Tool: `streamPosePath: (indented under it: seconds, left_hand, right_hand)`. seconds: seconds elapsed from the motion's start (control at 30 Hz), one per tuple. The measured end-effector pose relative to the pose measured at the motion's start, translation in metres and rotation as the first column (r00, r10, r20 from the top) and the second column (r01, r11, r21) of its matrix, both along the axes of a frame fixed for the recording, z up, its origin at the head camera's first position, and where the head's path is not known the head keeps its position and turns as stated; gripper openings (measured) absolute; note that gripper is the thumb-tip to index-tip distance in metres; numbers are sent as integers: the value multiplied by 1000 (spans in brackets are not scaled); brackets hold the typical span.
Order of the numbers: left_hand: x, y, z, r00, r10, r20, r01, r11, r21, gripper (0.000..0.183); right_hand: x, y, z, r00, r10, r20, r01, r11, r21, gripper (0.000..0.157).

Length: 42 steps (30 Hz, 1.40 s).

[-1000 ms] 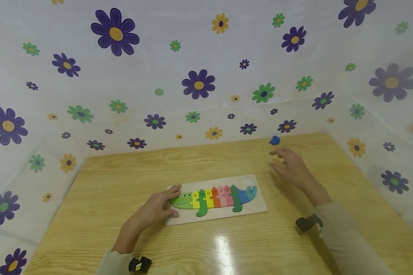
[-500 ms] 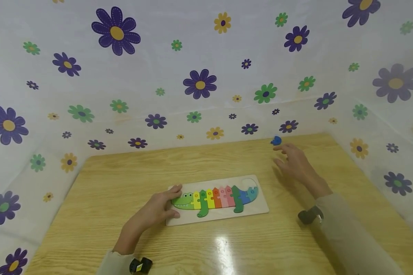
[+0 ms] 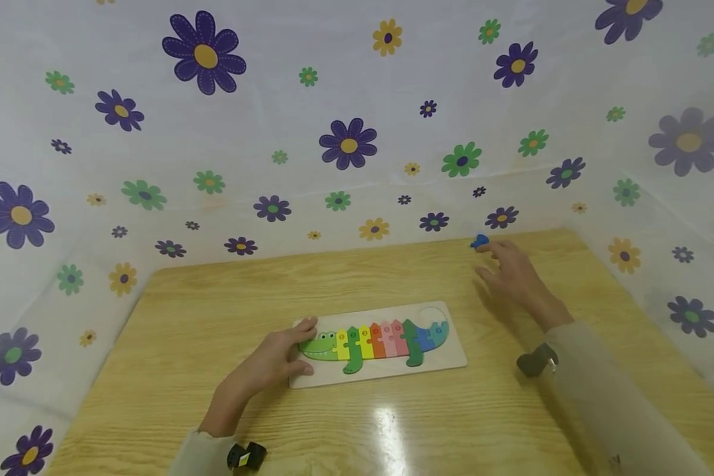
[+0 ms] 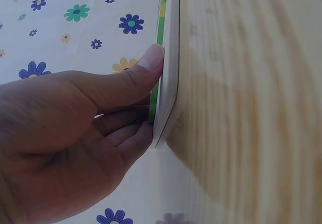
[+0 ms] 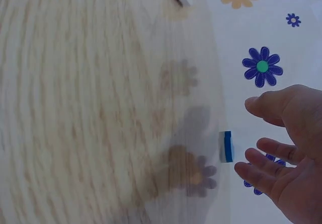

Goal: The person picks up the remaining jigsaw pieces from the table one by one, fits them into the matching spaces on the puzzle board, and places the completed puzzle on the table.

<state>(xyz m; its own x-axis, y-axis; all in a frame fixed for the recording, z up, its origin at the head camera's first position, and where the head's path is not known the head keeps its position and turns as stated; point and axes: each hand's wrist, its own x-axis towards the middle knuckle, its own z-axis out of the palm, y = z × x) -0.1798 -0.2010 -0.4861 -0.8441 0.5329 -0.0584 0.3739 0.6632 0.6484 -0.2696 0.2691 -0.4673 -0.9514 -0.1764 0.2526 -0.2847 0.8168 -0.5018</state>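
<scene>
A pale wooden puzzle board (image 3: pixel 387 369) lies on the table, bearing a colourful crocodile puzzle (image 3: pixel 387 340) made of numbered pieces. Near the tail, a rounded recess (image 3: pixel 432 314) in the board shows bare wood. My left hand (image 3: pixel 266 360) rests on the board's head end, thumb near the front corner and fingers near the back one. In the left wrist view its thumb (image 4: pixel 151 58) presses the upper face. A small blue puzzle piece (image 3: pixel 480 240) lies by the table's far edge. Over it reaches my right hand (image 3: pixel 514 277), index finger overlapping the piece, thumb apart from it.
The light wood table (image 3: pixel 214 311) meets a white flower-printed cloth (image 3: pixel 297 132) at its back and sides. A dark wrist-worn camera (image 3: pixel 537 361) is on the right wrist, another camera (image 3: pixel 246 455) on the left.
My right hand has moved away from me to the blue piece, its index finger now overlapping it. My left hand stays on the board. The view has shifted slightly.
</scene>
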Motion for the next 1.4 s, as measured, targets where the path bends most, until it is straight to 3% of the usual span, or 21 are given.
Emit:
streamPosePath:
  seconds: [0.67, 0.93, 1.4]
  left_hand:
    - [-1, -5, 0, 1000, 23, 16, -23, 1000, -5, 70]
    - [-1, -4, 2, 1000, 29, 8, -29, 1000, 7, 68]
    - [0, 0, 1, 999, 32, 35, -32, 999, -2, 69]
  right_hand:
    - [-26, 10, -15, 1000, 10, 16, -10, 1000, 16, 40]
    - [-38, 8, -12, 1000, 5, 1, -5, 999, 35, 41]
    - [-46, 9, -16, 992, -48, 120, 45, 999, 24, 41]
